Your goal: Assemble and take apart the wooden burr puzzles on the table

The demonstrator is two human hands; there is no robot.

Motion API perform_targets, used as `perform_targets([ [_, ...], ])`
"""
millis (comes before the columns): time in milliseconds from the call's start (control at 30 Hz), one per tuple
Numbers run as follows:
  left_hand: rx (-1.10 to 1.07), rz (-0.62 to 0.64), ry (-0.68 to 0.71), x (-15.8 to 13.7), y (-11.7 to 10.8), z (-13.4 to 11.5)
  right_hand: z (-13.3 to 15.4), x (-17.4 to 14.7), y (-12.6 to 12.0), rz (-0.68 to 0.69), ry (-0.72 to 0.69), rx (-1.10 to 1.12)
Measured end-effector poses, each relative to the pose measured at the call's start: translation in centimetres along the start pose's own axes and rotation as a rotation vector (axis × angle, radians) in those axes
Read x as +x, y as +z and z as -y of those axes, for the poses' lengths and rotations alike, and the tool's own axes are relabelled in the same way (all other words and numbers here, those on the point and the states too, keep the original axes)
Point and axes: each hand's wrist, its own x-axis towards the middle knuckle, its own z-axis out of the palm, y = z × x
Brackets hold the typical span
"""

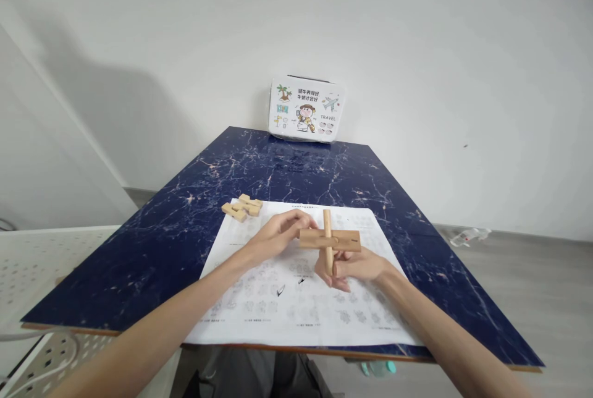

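Observation:
Above the printed sheet, my right hand grips a wooden cross-shaped assembly from below, its fingers wrapped around the lower part. It consists of a flat notched wooden bar lying crosswise and a rounded wooden stick passing over it. My left hand is closed at the bar's left end, fingers curled; part of its fingertips is hidden behind the wood. Several loose notched wooden blocks lie at the sheet's upper left corner.
A white case with cartoon prints stands against the wall at the table's back. Two small shiny dark bits show on the sheet. The blue marbled table has its front edge near my lap. A white perforated shelf adjoins the left side.

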Motion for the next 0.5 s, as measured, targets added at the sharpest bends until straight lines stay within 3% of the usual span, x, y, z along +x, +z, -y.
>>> perform_targets([
  [133,-0.285,0.177,-0.069,0.04,-0.26,0.14,0.47,0.25,0.27,0.011,0.088,-0.016],
  [233,-0.333,0.265,-0.080,-0.04,-0.44,0.10,0.59,0.39,0.37,-0.042,0.101,-0.026],
  [500,-0.309,0.194,-0.043,0.05,-1.01,0.18,0.34,0.62,0.38,-0.314,0.040,0.032],
])
